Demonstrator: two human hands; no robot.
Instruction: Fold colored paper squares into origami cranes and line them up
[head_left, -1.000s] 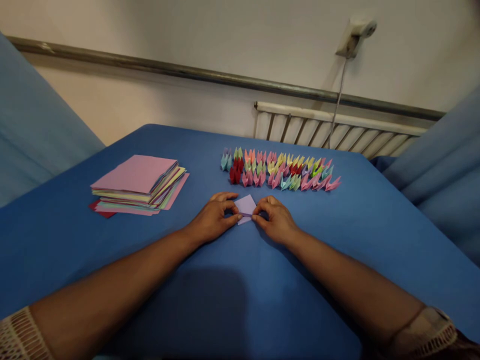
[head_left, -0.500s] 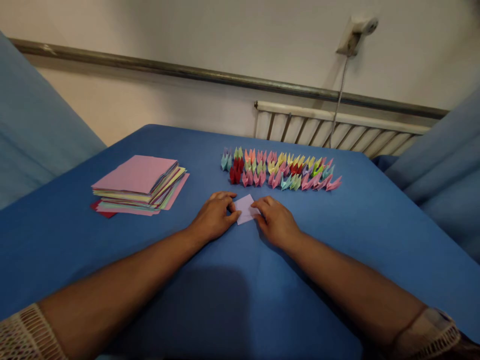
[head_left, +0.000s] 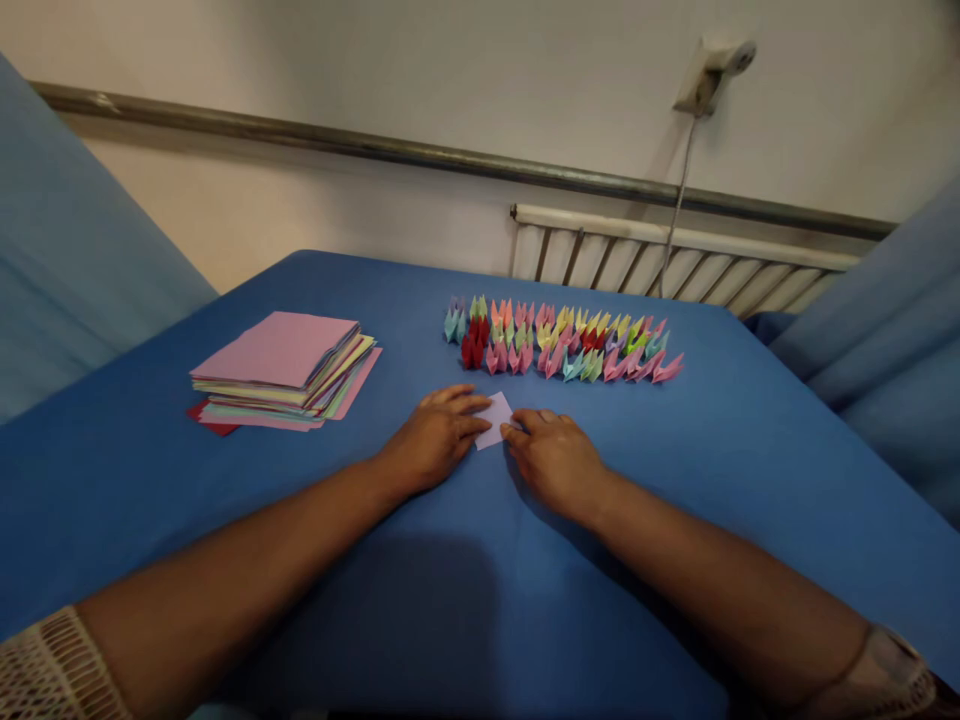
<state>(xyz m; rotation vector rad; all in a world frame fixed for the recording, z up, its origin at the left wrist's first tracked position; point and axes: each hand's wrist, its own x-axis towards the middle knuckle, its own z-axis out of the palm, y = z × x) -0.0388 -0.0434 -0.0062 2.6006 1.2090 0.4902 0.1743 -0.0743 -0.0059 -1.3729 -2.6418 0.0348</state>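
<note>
A small pale lilac square of folded origami paper (head_left: 496, 418) lies on the blue cloth between my hands, one corner pointing away from me. My left hand (head_left: 435, 432) rests over its left side, fingers stretched out and lying flat on it. On the right side, my right hand (head_left: 556, 450) has its thumb and fingers closed at the paper's edge; the fingertips hide that corner. Beyond both hands stand rows of folded paper cranes (head_left: 553, 357) in pink, red, yellow, green and blue.
To the left sits a stack of coloured paper squares (head_left: 277, 350), pink on top. A blue cloth (head_left: 420, 610) covers the table. Behind it are a radiator (head_left: 600, 222), a metal pipe (head_left: 420, 150) and a wall socket (head_left: 705, 80) with a cord. Blue curtains (head_left: 67, 230) hang at both sides.
My left fingers have straightened and slid right, farther over the paper. My right thumb and fingers have shifted slightly toward me along the paper's right edge.
</note>
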